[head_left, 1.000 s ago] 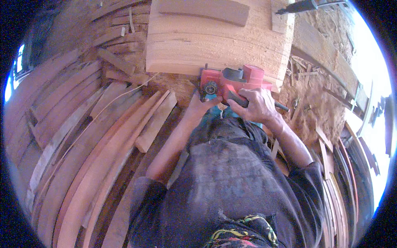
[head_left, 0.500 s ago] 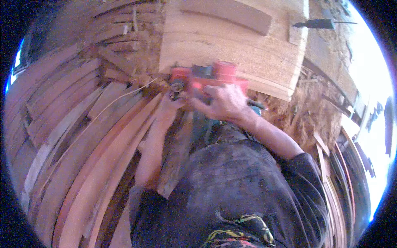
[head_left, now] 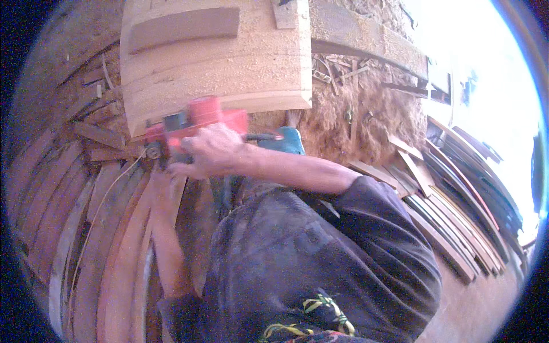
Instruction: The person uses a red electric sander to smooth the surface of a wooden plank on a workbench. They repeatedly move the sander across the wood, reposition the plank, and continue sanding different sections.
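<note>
A red electric planer (head_left: 226, 120) with black parts is held up in front of me, at the near edge of a wide, pale wooden board (head_left: 217, 74). My right hand (head_left: 211, 148) is closed around its handle, from the right. Beneath the tool's left end, beside a dark round part, my left hand (head_left: 162, 174) grips it; motion blur and the planer hide most of its fingers. Pale shavings are scattered over the board. On its far part lie a flat brown wood piece (head_left: 183, 30) and a smaller wood offcut (head_left: 284, 14).
Long planks (head_left: 123, 246) lean or lie close together on my left. Another stack of boards (head_left: 452, 228) is at the right. Shavings (head_left: 366, 114) cover the ground beyond my right arm. A teal object (head_left: 289, 141), partly hidden, sits behind that forearm. A thin pale cord (head_left: 106, 197) crosses the left planks.
The view has swung right, so the board, planer and both hands appear farther left. My right arm is stretched out straighter. Both hands stay on the planer.
</note>
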A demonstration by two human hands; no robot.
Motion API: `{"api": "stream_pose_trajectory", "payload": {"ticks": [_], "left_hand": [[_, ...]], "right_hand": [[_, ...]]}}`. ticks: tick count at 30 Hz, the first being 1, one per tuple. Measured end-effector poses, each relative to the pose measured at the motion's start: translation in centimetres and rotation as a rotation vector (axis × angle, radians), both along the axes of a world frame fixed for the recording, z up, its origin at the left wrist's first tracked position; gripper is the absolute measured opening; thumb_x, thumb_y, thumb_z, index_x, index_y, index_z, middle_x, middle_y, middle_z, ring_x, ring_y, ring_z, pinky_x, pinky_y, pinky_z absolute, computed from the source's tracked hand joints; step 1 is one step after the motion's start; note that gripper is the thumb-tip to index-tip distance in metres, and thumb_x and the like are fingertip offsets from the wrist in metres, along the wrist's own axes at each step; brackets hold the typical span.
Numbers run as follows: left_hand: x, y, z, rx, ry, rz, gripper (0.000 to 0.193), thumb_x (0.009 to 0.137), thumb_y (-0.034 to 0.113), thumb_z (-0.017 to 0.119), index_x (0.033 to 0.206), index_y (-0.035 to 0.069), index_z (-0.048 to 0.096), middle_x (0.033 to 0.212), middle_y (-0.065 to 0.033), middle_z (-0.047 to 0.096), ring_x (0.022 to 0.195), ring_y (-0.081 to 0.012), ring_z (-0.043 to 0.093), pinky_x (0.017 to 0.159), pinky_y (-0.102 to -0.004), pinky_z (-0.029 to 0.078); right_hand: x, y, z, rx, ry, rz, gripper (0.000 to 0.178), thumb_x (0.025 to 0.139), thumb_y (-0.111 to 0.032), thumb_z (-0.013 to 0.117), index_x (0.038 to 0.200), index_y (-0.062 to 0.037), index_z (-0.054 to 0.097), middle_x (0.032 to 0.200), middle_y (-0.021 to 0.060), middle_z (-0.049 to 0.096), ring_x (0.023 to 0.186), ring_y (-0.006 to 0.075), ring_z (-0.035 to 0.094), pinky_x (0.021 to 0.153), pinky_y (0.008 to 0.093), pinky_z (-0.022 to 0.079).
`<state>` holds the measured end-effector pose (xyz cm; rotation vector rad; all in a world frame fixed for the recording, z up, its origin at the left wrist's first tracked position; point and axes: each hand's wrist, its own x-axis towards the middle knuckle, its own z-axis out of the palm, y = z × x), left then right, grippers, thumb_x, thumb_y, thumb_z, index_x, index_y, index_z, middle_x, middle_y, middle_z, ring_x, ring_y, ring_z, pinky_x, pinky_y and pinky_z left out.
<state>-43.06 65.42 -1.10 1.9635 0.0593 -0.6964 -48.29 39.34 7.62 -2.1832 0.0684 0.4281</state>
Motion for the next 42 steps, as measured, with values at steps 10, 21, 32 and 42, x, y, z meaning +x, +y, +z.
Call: {"api": "stream_pose_trajectory", "payload": {"ticks": [10, 21, 32, 42], "left_hand": [[-16.6, -22.4, -3.5, -0.358, 0.447, -0.173, 0.051, 0.099, 0.026, 0.077, 0.143, 0.007, 0.061, 0.132, -0.0065, 0.07, 0.123, -0.0237, 0.066, 0.108, -0.0385, 0.052], [-18.5, -26.2, -3.2, -0.443, 0.588, -0.024, 0.081, 0.087, 0.024, 0.093, 0.15, -0.001, 0.049, 0.142, -0.0117, 0.063, 0.131, -0.0216, 0.06, 0.112, -0.0389, 0.049], [-13.7, -21.9, -1.0, -0.371, 0.564, 0.018, 0.075, 0.089, 0.021, 0.09, 0.149, 0.004, 0.048, 0.132, -0.0058, 0.068, 0.12, -0.0199, 0.066, 0.099, -0.0402, 0.055], [-9.2, -14.7, -2.1, -0.287, 0.601, 0.109, 0.096, 0.081, 0.033, 0.097, 0.156, 0.009, 0.042, 0.142, -0.0067, 0.063, 0.128, -0.0231, 0.063, 0.098, -0.0442, 0.054]], "right_hand": [[-17.2, -22.2, -0.3, -0.216, -0.022, -0.081, 0.046, 0.089, -0.052, 0.079, 0.104, -0.0088, 0.083, 0.074, 0.0162, 0.073, 0.069, 0.0363, 0.074, 0.065, 0.049, 0.058], [-19.7, -25.2, -1.5, -0.155, -0.084, -0.152, 0.041, 0.088, -0.044, 0.08, 0.078, -0.0051, 0.073, 0.067, 0.0183, 0.068, 0.064, 0.0395, 0.071, 0.063, 0.0476, 0.056], [-15.5, -20.0, -1.8, -0.114, -0.063, -0.146, 0.052, 0.089, -0.055, 0.077, 0.076, -0.0051, 0.075, 0.069, 0.0186, 0.071, 0.064, 0.0399, 0.072, 0.064, 0.0507, 0.058], [-10.0, -13.4, -1.5, -0.117, -0.054, -0.136, 0.046, 0.089, -0.051, 0.077, 0.083, -0.0049, 0.078, 0.071, 0.0204, 0.072, 0.067, 0.0416, 0.073, 0.065, 0.0494, 0.059]]}}
